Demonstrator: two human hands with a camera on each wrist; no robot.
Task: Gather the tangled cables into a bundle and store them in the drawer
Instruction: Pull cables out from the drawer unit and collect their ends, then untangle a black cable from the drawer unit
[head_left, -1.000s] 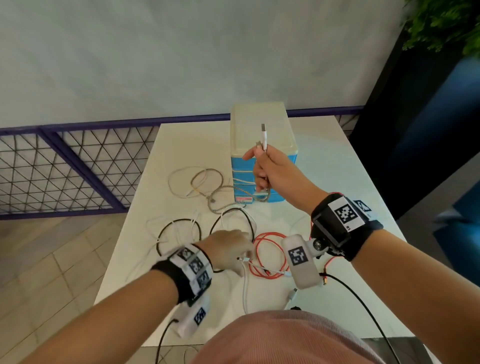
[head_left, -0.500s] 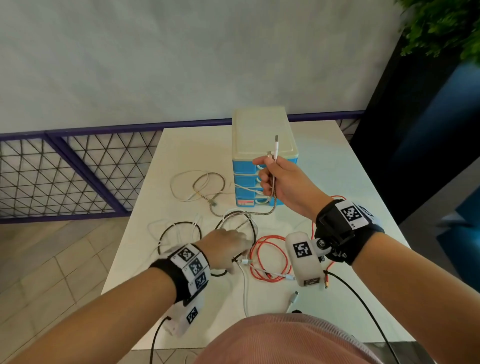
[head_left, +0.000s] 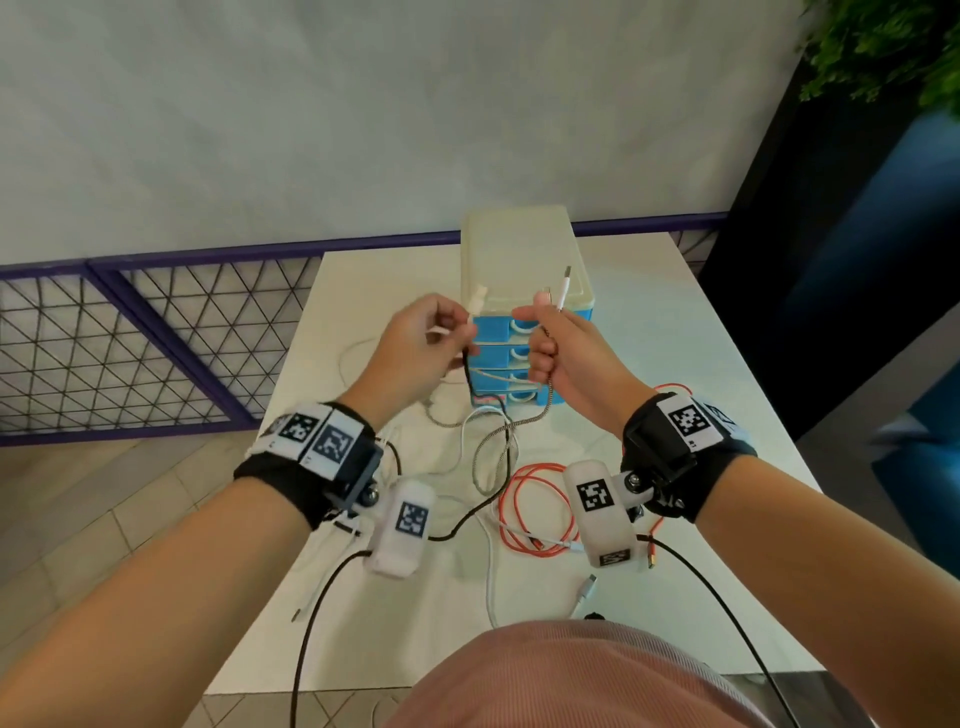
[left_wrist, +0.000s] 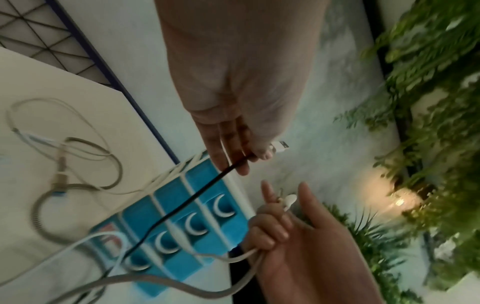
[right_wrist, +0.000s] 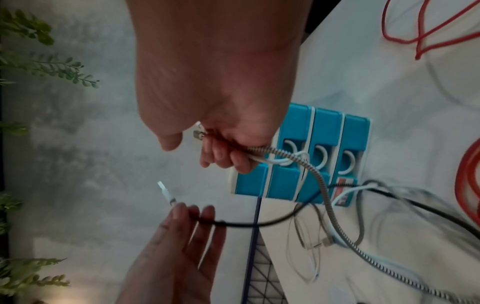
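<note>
A blue drawer unit (head_left: 519, 244) with a cream top stands at the back of the white table (head_left: 701, 364), all drawers closed. In front of it both hands are raised. My left hand (head_left: 460, 330) pinches the end of a black cable (head_left: 469, 374) with a white plug (left_wrist: 281, 145). My right hand (head_left: 540, 340) grips a braided grey cable (head_left: 491, 447) and a white cable (right_wrist: 275, 162), their plugs (head_left: 563, 288) sticking up above the fist. The cables hang down to the table. An orange cable (head_left: 519, 499) lies coiled below the right wrist.
Loose white cables (head_left: 491, 582) and a plug (head_left: 587, 587) lie near the table's front edge; a thin white loop (head_left: 350, 358) lies at the left. A purple mesh railing (head_left: 156, 338) runs behind on the left. Plants (head_left: 893, 47) and a dark panel stand at the right.
My left hand has left the table and risen with the black cable's end, up beside the right hand. The right hand has stayed in front of the drawers, still holding its cables.
</note>
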